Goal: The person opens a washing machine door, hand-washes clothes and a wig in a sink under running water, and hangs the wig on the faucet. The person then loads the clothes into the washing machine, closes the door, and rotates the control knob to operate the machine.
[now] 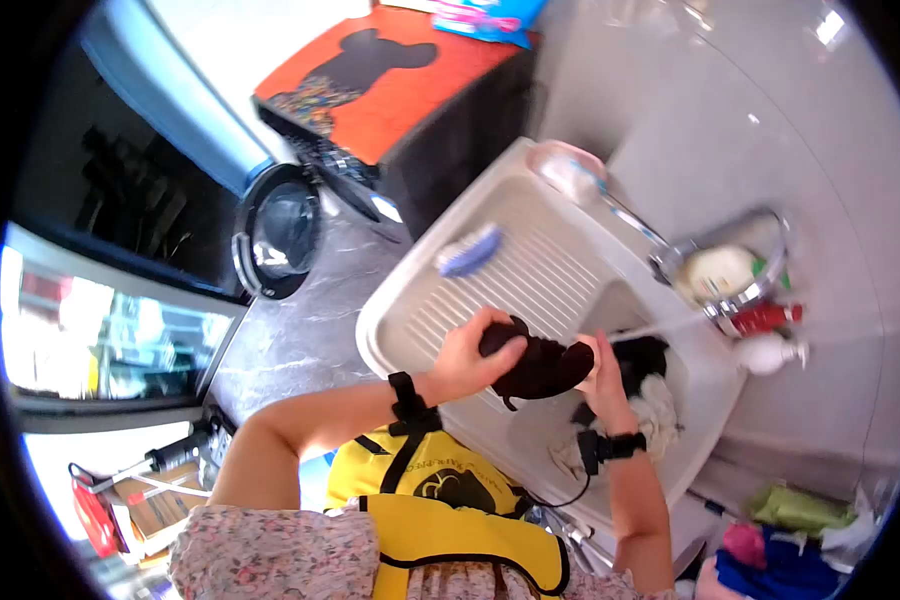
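A dark brown, bunched piece of cloth (535, 370) is held up between both hands over the sink; its exact kind I cannot make out. My left hand (470, 352) grips its left end, thumb across the top. My right hand (602, 378) has its fingers closed at the cloth's right end. Below lies the pale laundry sink (400, 320) with a ribbed washboard (530, 262). In its basin, beside my right hand, are black cloth (642, 362) and whitish cloth (658, 412). A blue and white brush (470, 252) rests on the washboard.
A metal faucet (660, 262) stands at the sink's right edge, near a red bottle (765, 319) and a white bottle (770, 354). A pink container (570, 172) sits at the far corner. A front-loading washer door (278, 232) stands at left. Colourful cloths (775, 568) lie at lower right.
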